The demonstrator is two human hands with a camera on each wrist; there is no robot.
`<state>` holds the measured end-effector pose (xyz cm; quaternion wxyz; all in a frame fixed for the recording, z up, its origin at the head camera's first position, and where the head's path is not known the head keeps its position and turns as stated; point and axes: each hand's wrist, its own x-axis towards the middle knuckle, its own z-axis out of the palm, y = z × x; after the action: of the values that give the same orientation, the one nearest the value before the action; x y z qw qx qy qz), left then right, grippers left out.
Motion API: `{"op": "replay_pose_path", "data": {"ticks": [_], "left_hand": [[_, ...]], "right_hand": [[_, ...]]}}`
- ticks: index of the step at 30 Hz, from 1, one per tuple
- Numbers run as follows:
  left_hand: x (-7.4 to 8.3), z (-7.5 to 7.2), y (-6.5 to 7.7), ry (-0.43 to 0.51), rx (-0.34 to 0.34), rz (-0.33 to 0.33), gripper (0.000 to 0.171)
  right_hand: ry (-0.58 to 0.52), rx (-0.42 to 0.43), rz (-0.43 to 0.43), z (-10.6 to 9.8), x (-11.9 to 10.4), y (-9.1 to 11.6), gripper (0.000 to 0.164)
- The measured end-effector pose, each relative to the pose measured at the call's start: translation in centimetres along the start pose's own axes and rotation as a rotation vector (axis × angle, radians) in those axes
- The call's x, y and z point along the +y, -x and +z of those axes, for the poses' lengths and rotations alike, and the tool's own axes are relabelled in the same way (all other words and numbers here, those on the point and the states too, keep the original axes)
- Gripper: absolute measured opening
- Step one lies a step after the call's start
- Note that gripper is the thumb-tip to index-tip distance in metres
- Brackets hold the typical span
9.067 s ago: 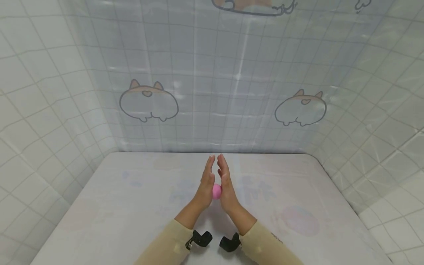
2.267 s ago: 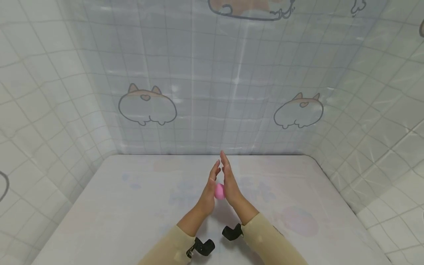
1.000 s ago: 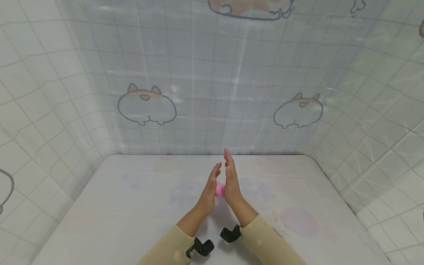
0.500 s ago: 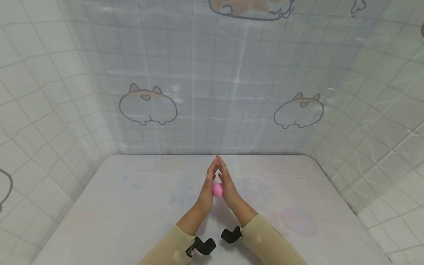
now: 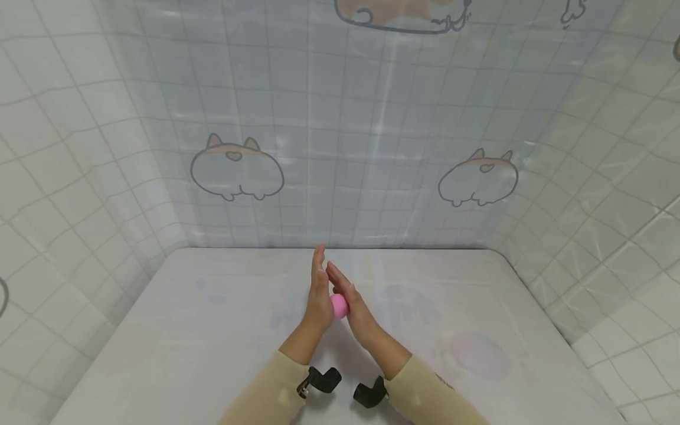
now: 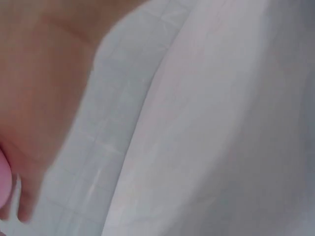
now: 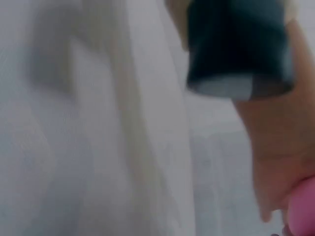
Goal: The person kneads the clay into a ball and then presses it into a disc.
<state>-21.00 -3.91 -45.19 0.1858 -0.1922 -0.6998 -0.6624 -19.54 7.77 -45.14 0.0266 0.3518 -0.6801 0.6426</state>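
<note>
A smooth pink ball (image 5: 339, 306), which looks like modelling clay, is between the two palms in the head view. My left hand (image 5: 319, 301) stands nearly upright on its left side, fingers straight and pointing away. My right hand (image 5: 357, 310) leans left against the ball's other side, also with straight fingers, its fingertips lower than the left ones. Only part of the pink ball (image 6: 4, 179) shows at the left edge of the left wrist view, by a palm. Near the lower right corner of the right wrist view, the pink ball (image 7: 302, 209) touches a blurred palm.
Beneath the hands lies a pale table (image 5: 212, 330) with faint coloured prints. Sheeting with a grid and cartoon dogs forms the back wall (image 5: 340, 147) and both sides. A black wrist camera (image 5: 325, 379) sits on the left sleeve, another black camera (image 5: 370, 392) on the right.
The hands keep sliding past each other with the ball between them. Since half a second ago, both fingertips and ball have shifted left, and the left fingertips now reach farther forward than the right.
</note>
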Motion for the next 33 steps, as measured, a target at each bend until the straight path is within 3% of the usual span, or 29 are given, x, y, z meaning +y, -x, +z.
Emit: {"op": "replay_pose_path", "data": {"ticks": [4,9,13,17,21,25,29,33], "left_hand": [[-0.5,-0.3,0.0,-0.021,-0.033,-0.044,0.074],[-0.9,-0.1,0.6,-0.038,-0.185,-0.109,0.079],[-0.7,0.4,1.2,-0.012,-0.296,-0.099,0.082],[0.0,0.7,1.5,0.088,-0.341,-0.076,0.080],[0.5,0.7,1.6,0.144,-0.337,-0.026,0.079],[0.7,0.5,1.5,0.164,-0.285,0.037,0.078],[1.0,0.3,1.1,0.189,-0.221,0.065,0.077],[1.1,0.3,0.9,0.173,-0.170,0.040,0.080]], "right_hand": [[-0.032,0.036,-0.012,-0.2,-0.5,0.1,0.075],[-0.052,0.123,-0.006,-0.8,-1.3,-0.5,0.069],[-0.027,0.181,0.050,-1.3,-1.7,-1.1,0.062],[0.015,0.217,0.148,-1.6,-1.3,-1.6,0.060],[0.048,0.223,0.249,-1.8,-0.5,-1.8,0.066],[0.078,0.181,0.299,-1.8,0.2,-1.7,0.071],[0.105,0.135,0.276,-1.4,0.6,-1.3,0.074],[0.105,0.107,0.220,-0.7,0.8,-0.9,0.072]]}}
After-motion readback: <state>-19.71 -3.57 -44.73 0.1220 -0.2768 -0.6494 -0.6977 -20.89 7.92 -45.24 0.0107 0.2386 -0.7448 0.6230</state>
